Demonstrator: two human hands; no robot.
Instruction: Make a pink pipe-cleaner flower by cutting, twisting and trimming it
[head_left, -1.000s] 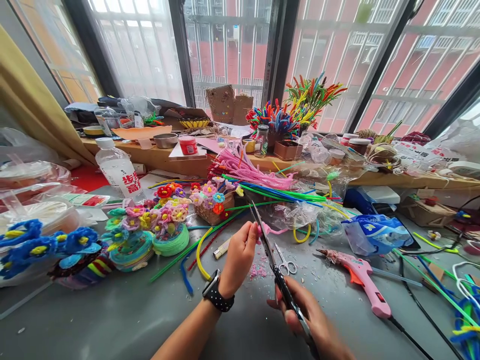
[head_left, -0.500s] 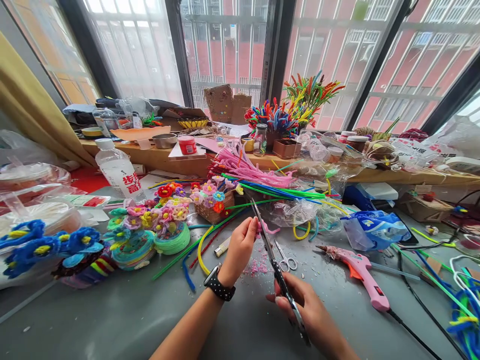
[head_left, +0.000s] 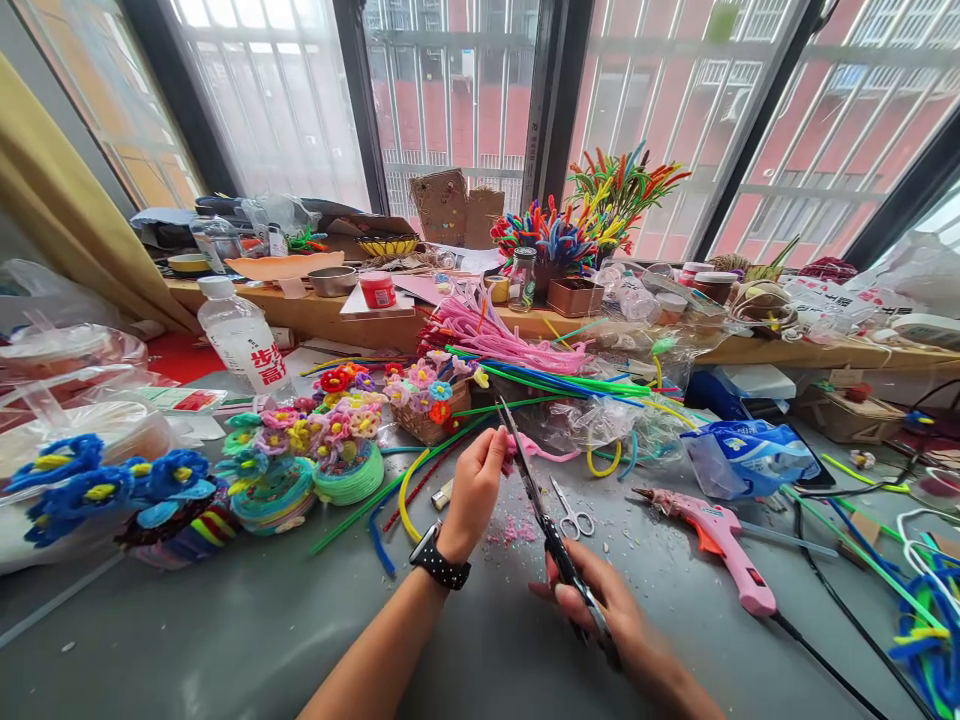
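Barred windows (head_left: 450, 110) in dark frames stand behind a smooth grey counter (head_left: 300, 630) crowded with craft supplies. Near the middle, the left hand (head_left: 476, 490) has its fingers closed in a pinch on a short, fuzzy pink chenille stem (head_left: 551, 453), whose curved tail sticks out to the right. The right hand (head_left: 600, 595) has its fingers wrapped around the handles of long, black-handled metal scissors (head_left: 553, 545). The blades point up and away, beside the pinch; whether they touch the stem cannot be told.

The stem looks very light and soft, probably bendable with little spring, and unlikely to slip or break. A fingertip pinch close to the part being worked, clear of the blades, should suit it.

Below lie pink fluffy scraps (head_left: 516, 530) and small white-handled scissors (head_left: 567, 505). Beyond is a loose, plush bundle of pink stems (head_left: 499, 335). To the right rests a hard, glossy pink glue gun (head_left: 739, 560); to the left, a coiled mint-green basket (head_left: 349, 483) holds fuzzy, looped-petal flowers (head_left: 351, 422).
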